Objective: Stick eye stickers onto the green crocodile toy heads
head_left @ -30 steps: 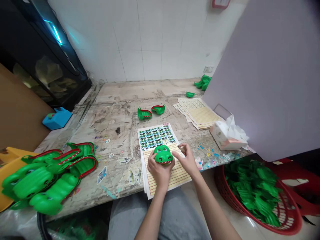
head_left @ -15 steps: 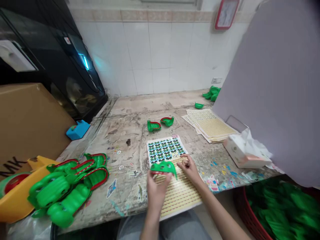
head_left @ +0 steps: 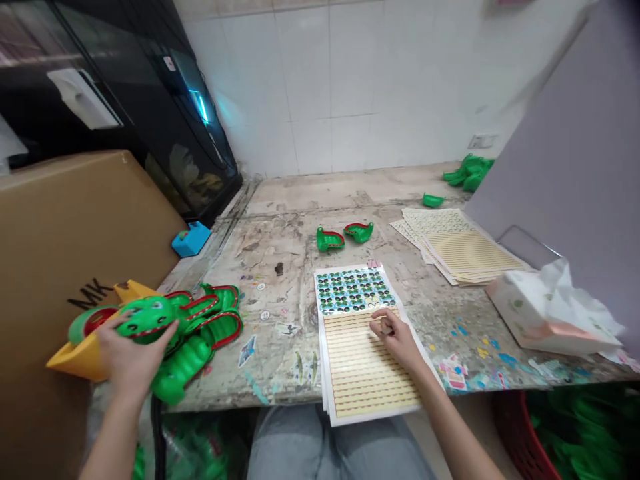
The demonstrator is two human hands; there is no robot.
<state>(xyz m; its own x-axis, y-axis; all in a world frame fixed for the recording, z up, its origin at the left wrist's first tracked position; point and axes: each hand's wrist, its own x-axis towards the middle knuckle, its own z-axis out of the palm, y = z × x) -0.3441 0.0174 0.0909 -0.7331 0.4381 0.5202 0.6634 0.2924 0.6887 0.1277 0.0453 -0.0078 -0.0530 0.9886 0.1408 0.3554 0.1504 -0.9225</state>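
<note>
At the left of the table, my left hand (head_left: 131, 357) grips a green plastic crocodile head (head_left: 147, 315) with eye stickers and a red, white-toothed mouth edge. It is over a pile of similar crocodile pieces (head_left: 193, 353), at the rim of a yellow container (head_left: 83, 357). My right hand (head_left: 397, 339) rests over the sticker sheet (head_left: 373, 383), its fingers curled together; what they hold, if anything, is hidden. Rows of eye stickers fill the sheet's upper part, with toothed strips on its yellow lower part. Two green jaw pieces (head_left: 330, 240) with red edges lie beyond the sheet.
More sticker sheets (head_left: 463, 250) and a tissue box (head_left: 540, 313) lie to the right. Green pieces (head_left: 470, 173) are heaped at the back right. A cardboard box (head_left: 75, 220) and a blue toy piece (head_left: 191, 240) stand left. A red basket (head_left: 530, 437) holds green parts below the table.
My left hand has carried the crocodile head from above the sticker sheet to the pile on the left. My right hand stays over the sheet. The view has turned left and down.
</note>
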